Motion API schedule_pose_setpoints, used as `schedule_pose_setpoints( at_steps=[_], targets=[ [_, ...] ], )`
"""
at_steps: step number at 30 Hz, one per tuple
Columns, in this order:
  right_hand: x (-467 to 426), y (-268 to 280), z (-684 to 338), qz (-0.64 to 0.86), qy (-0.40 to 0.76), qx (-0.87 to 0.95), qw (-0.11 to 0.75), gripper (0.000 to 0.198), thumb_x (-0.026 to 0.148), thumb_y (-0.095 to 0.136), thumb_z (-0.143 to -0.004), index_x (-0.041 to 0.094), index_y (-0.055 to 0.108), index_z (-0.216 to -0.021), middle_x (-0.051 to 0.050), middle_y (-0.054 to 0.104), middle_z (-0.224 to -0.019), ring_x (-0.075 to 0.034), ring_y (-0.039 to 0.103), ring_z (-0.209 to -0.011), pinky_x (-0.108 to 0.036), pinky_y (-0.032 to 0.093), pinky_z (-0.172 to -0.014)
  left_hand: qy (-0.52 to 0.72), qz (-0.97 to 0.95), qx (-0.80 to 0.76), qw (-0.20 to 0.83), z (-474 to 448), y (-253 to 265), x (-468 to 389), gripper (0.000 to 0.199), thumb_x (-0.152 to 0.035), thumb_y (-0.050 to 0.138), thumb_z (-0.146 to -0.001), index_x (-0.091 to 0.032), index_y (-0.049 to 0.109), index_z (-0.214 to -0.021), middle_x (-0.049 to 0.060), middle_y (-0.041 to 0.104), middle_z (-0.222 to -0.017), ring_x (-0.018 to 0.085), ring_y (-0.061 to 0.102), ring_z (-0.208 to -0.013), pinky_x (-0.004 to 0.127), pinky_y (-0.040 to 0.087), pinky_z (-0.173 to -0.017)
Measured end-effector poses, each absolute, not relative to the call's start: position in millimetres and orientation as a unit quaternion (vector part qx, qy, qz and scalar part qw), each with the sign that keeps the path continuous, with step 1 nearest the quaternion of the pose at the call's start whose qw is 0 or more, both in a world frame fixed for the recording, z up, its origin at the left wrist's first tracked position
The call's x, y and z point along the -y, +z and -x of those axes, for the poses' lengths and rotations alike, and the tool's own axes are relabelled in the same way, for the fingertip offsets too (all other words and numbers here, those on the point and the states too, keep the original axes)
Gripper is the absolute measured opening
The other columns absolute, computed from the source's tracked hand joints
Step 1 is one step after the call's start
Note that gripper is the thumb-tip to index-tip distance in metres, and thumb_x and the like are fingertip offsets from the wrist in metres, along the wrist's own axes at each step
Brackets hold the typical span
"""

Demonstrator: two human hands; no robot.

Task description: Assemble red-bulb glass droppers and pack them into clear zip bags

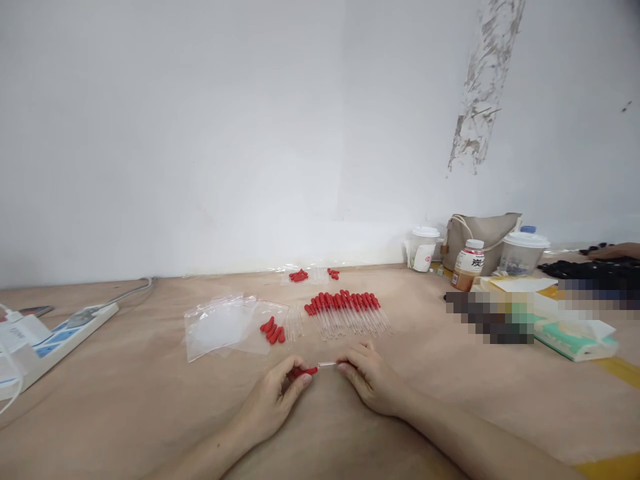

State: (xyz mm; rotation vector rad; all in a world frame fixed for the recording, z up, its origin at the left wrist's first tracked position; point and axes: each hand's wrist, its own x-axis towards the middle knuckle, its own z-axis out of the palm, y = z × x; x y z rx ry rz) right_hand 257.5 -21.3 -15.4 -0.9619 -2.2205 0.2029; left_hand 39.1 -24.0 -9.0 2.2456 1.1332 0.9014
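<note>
My left hand (276, 395) pinches a red rubber dropper bulb (312, 371) between thumb and fingers, its mouth facing right. From the other side my right hand (373, 381) grips a clear glass dropper tube (327, 364), whose end meets or nearly meets the bulb; whether it sits inside I cannot tell. Just beyond my hands lies a slanted row of glass droppers with red bulbs (345, 302). Several loose red bulbs (273, 331) and some bare glass tubes (296, 323) lie to the left of that row.
Clear plastic bags (217, 328) lie left of the bulbs; smaller bags with red bulbs (299, 275) rest near the wall. A power strip (75, 333) is at far left. On the right stand a lidded cup (424, 250), a bottle (468, 267), a grey bag (483, 233) and a tissue pack (575, 340).
</note>
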Motion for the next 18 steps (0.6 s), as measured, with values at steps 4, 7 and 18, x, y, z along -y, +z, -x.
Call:
schedule_pose_setpoints(
  at_steps=[4, 7, 18],
  targets=[
    [20.9, -17.0, -256.7, 0.359, 0.050, 0.868, 0.338, 0.019, 0.019, 0.035, -0.087, 0.020, 0.053, -0.089, -0.002, 0.060, -0.081, -0.013, 0.051, -0.076, -0.033, 0.029, -0.080, 0.339, -0.812, -0.403, 0.252, -40.7, -7.7, 24.2, 0.015, -0.031, 0.043, -0.086, -0.020, 0.053, -0.085, -0.001, 0.059, -0.077, 0.014, 0.056, -0.072, 0.023, 0.044, -0.065],
    [20.9, -18.2, -255.7, 0.355, 0.038, 0.873, 0.333, 0.020, 0.019, 0.035, -0.086, 0.020, 0.054, -0.090, -0.002, 0.061, -0.081, -0.013, 0.051, -0.075, -0.034, 0.027, -0.081, 0.343, -0.815, -0.393, 0.251, -41.3, -7.4, 23.0, 0.015, -0.029, 0.043, -0.086, -0.020, 0.055, -0.087, -0.001, 0.061, -0.079, 0.014, 0.057, -0.074, 0.022, 0.044, -0.066],
    [17.9, -19.3, -251.4, 0.354, 0.089, 0.874, 0.321, 0.022, 0.020, 0.038, -0.085, 0.022, 0.060, -0.087, 0.000, 0.064, -0.076, -0.012, 0.052, -0.067, -0.033, 0.025, -0.077, 0.329, -0.840, -0.373, 0.216, -39.0, -11.2, 20.6, 0.021, -0.028, 0.044, -0.086, -0.021, 0.064, -0.086, 0.001, 0.065, -0.079, 0.015, 0.059, -0.072, 0.022, 0.044, -0.066]
  ],
)
